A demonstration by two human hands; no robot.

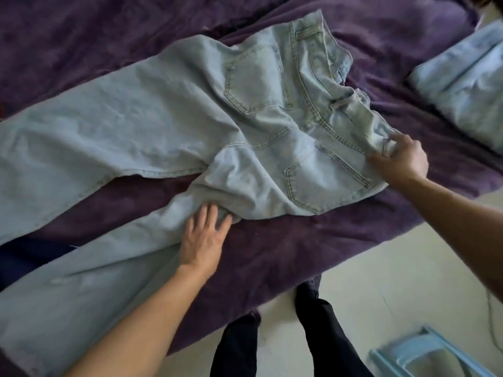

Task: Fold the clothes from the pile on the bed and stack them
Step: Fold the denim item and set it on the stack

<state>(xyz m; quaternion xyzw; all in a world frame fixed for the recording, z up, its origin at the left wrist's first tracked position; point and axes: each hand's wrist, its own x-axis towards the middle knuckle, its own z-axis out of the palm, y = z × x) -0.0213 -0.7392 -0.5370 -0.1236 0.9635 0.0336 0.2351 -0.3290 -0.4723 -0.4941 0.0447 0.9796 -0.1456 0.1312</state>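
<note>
Two legs in black trousers point(321, 322) stand on the pale floor point(381, 268) at the near edge of the bed point(272, 254), which is covered in a purple blanket. A light blue plastic stool point(424, 357) sits on the floor at the lower right, partly cut off by the frame.

On the blanket lies one pair of light blue jeans point(163, 112), back pockets up, with the waist toward the right and both legs running off to the left. The legs are spread apart, so a wedge of purple blanket shows between them. The left hand point(202, 240) rests flat on the near leg just below the crotch, fingers straight and spread, pressing into a bunched fold of denim. A dark navy cloth point(30, 257) shows at the left, between the two legs and partly under them.

Further right, the right hand point(402, 159) is at the near corner of the waistband, its fingers curled and pinching the gathered denim by a belt loop, thumb lying along the fabric. The waistband there is rumpled and not flat.

Beyond, near the right edge of the bed and well apart from the jeans, lies a folded light blue garment point(462, 83).
</note>
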